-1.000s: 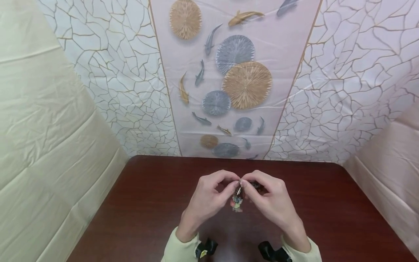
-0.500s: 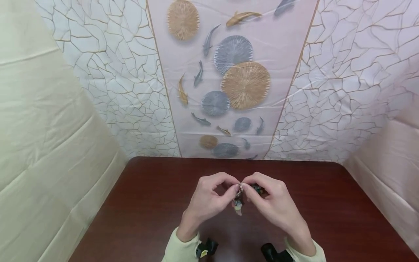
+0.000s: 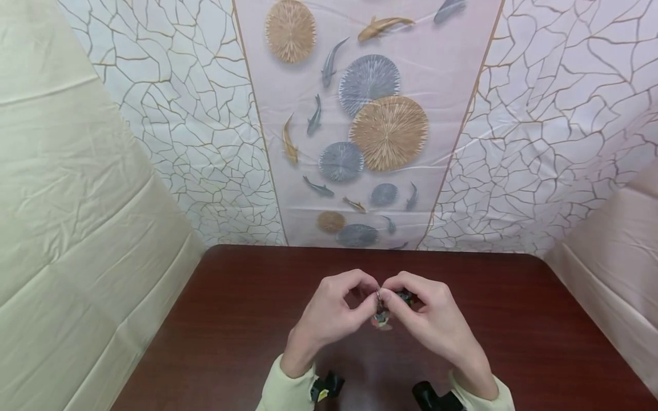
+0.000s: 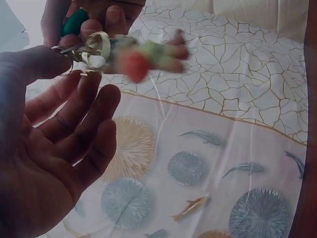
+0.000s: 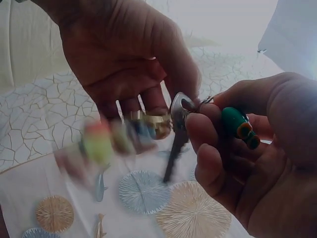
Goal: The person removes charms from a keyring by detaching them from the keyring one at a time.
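My left hand [image 3: 334, 311] and right hand [image 3: 430, 313] meet fingertip to fingertip above the table. Between them is a metal key ring [image 5: 206, 100], pinched by the right thumb and forefinger. A silver key [image 5: 176, 153] hangs from it, its head at the left thumb and forefinger, which pinch there. From a gold-coloured clasp [image 4: 103, 44] dangles a small figurine charm [image 4: 136, 64], blurred, with red and green parts. A green charm [image 5: 235, 124] with orange and black parts lies within the right hand's fingers. Fingertips hide part of the ring.
The dark reddish-brown table [image 3: 231, 319] lies under both hands. Behind it hangs a patterned cloth [image 3: 360, 171] with fish and round leaves. Cream fabric [image 3: 92, 228] slopes along the left side, and similar fabric [image 3: 606, 274] along the right. Black straps with devices [image 3: 329, 386] sit at the wrists.
The left hand has shifted slightly right and its fingertips have moved a little at the ring. The dangling figurine charm has swung right. The right hand stays nearly in place, still pinching.
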Motion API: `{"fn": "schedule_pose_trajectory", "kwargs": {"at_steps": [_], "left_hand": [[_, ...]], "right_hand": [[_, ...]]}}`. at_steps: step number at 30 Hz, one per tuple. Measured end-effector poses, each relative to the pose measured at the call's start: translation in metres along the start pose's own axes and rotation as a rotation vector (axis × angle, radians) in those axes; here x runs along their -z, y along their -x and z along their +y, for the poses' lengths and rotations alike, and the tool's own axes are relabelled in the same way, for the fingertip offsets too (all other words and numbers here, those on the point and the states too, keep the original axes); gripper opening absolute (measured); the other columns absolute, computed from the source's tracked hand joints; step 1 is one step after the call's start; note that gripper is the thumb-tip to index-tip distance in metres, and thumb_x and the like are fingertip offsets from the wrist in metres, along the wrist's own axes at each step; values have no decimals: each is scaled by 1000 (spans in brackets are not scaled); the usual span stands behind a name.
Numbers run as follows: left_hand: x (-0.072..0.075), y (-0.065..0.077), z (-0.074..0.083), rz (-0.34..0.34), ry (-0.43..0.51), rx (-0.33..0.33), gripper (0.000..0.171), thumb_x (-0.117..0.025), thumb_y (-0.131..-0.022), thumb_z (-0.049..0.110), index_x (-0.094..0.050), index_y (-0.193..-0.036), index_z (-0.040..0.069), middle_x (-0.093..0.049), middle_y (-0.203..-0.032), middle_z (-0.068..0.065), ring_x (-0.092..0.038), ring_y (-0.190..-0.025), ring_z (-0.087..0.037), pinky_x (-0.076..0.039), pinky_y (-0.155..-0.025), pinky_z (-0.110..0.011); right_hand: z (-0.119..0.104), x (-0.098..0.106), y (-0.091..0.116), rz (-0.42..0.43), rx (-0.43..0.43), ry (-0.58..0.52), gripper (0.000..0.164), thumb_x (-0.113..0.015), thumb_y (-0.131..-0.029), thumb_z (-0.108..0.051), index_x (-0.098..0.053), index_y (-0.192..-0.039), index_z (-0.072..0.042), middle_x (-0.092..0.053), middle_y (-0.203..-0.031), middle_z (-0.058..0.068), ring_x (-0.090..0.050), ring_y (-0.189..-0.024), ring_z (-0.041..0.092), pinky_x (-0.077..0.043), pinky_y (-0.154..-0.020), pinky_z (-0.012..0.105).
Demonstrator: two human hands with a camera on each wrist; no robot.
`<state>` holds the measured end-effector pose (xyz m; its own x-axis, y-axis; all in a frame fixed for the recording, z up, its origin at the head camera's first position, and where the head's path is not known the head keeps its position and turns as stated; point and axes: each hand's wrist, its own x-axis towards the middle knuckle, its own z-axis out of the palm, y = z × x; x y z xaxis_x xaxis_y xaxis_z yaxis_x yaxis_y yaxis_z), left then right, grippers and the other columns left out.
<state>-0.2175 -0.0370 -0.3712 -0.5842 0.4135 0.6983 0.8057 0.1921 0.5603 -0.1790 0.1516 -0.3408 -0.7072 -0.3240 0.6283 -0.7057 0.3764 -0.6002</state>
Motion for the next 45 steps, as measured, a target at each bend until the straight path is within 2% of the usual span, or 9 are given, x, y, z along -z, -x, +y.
{"fn": "schedule_pose_trajectory", "kwargs": {"at_steps": [10,13,21,27,32,35,38,42,45], "left_hand": [[-2,-3,2,134,-73,-169,11,-66,-90,4,-67,-99,10,-68,-89,0,-61,-77,-2,-51,-66,-9],[-2,-3,3,154,-81,-197,11,-67,-89,3,-69,-98,10,-69,-89,0,-61,-76,-2,-51,-66,-8],[-2,-2,8,135,-28,-133,9,-67,-88,2,-69,-92,10,-71,-84,-1,-61,-66,-3,-50,-59,-9],[-1,0,10,130,-37,-82,10,-64,-88,4,-66,-85,13,-68,-74,2,-53,-59,-1,-46,-51,-12],[-3,1,10,79,1,-54,13,-60,-89,4,-63,-83,15,-64,-71,4,-51,-60,3,-45,-51,-11],[-4,-1,10,82,2,-76,13,-62,-88,2,-63,-88,15,-63,-79,4,-55,-67,2,-49,-57,-11],[-5,-2,13,135,-13,-129,16,-66,-86,-1,-64,-95,12,-61,-87,2,-57,-74,-2,-52,-61,-13],[-5,-3,18,195,-76,-222,16,-68,-84,-4,-65,-95,8,-60,-91,-1,-59,-79,-6,-52,-65,-12],[-6,-3,20,204,-106,-244,14,-67,-84,-4,-64,-91,7,-61,-89,-2,-60,-80,-7,-51,-67,-10]], "right_hand": [[0,2,-1,26,-18,2,16,-68,-89,-2,-67,-89,-18,-62,-72,-8,-57,-63,0,-45,-49,15],[-1,2,-1,23,-14,-13,16,-67,-89,-1,-67,-89,-17,-63,-73,-7,-58,-64,0,-46,-50,16],[-3,4,1,7,4,-26,19,-67,-89,0,-67,-89,-19,-62,-73,-7,-56,-64,0,-46,-51,16],[-5,3,2,-7,37,-65,21,-66,-89,2,-67,-88,-18,-63,-73,-4,-57,-64,0,-45,-49,15],[-6,2,2,7,97,-82,22,-67,-87,4,-68,-88,-18,-65,-75,-5,-56,-64,-1,-44,-49,13],[-6,2,2,28,117,-72,23,-69,-85,5,-68,-89,-18,-64,-74,-7,-54,-63,-2,-43,-48,12],[-6,4,2,48,124,-62,24,-69,-84,6,-68,-88,-17,-63,-74,-9,-55,-63,-2,-42,-47,12],[-5,6,2,59,121,-63,24,-69,-84,8,-68,-88,-16,-63,-74,-9,-56,-64,-2,-42,-48,12],[-5,6,3,60,121,-78,24,-68,-84,8,-68,-88,-16,-63,-74,-7,-57,-64,-2,-44,-48,13]]}}
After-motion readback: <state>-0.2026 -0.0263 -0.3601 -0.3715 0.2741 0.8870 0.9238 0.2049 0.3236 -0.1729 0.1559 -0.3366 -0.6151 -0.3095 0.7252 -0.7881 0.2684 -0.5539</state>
